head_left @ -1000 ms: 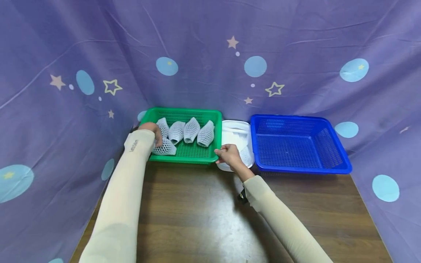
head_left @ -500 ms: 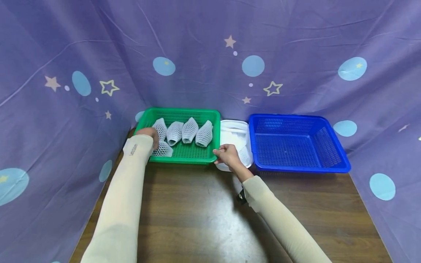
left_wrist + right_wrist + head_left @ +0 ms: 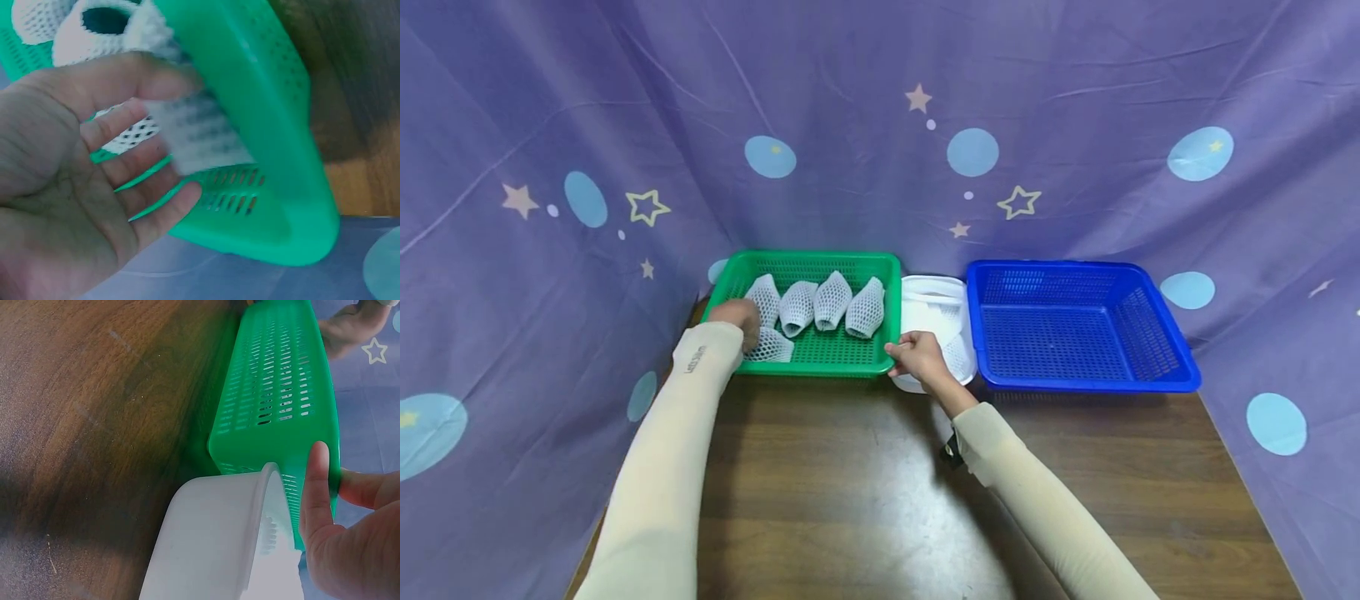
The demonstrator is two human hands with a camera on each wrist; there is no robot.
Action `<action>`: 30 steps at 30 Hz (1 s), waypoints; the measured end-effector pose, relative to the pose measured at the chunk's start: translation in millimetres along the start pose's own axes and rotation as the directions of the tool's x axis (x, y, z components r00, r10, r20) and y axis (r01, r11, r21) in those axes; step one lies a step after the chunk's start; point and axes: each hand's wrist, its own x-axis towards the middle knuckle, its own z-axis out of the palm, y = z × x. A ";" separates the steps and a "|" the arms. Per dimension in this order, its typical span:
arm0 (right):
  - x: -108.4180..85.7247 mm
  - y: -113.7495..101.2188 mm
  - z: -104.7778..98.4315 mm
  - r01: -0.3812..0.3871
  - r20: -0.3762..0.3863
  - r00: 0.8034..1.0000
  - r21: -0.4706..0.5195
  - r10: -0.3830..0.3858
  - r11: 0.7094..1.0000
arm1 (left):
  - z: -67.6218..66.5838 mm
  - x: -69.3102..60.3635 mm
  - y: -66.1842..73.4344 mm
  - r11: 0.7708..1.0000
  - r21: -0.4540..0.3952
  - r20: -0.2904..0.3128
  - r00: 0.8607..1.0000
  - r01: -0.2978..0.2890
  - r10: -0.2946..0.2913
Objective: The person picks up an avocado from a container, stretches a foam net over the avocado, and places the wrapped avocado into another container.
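Note:
Several white foam fruit nets [image 3: 865,308] lie in the green basket [image 3: 850,369] at the back left. My left hand [image 3: 737,321] reaches into the basket's left end. In the left wrist view, its thumb and fingers pinch a blurred foam net [image 3: 203,140] beside the basket's wall, with the other fingers loosely bent. In the head view this front net [image 3: 771,346] is partly hidden by the hand. My right hand [image 3: 921,357] grips the basket's near right corner. The right wrist view shows one digit on the outer wall and another past the rim.
A white basket [image 3: 908,383] with pale contents stands between the green basket and a blue basket [image 3: 1090,387] on the right. All stand on a wooden table [image 3: 850,483] against a purple patterned curtain [image 3: 865,208].
My left hand has shifted slightly left and toward me, uncovering more of the left nets. My right hand stays at the green basket's corner. The head view has shifted slightly.

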 end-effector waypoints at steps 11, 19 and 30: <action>-0.1 1.7 -1.3 0.006 -0.001 1.000 -0.003 -0.006 1.000 | -0.4 -8.0 6.6 0.997 -0.061 -0.118 0.992 0.039 -0.046; -1.2 0.0 0.1 0.001 0.004 1.000 -0.001 -0.001 1.000 | 2.7 -0.1 2.0 0.991 -0.130 -0.118 0.992 0.022 -0.038; -1.7 0.7 0.0 0.003 0.006 1.000 0.008 -0.003 1.000 | 3.6 -4.1 -3.1 0.988 -0.153 -0.132 0.991 -0.030 0.010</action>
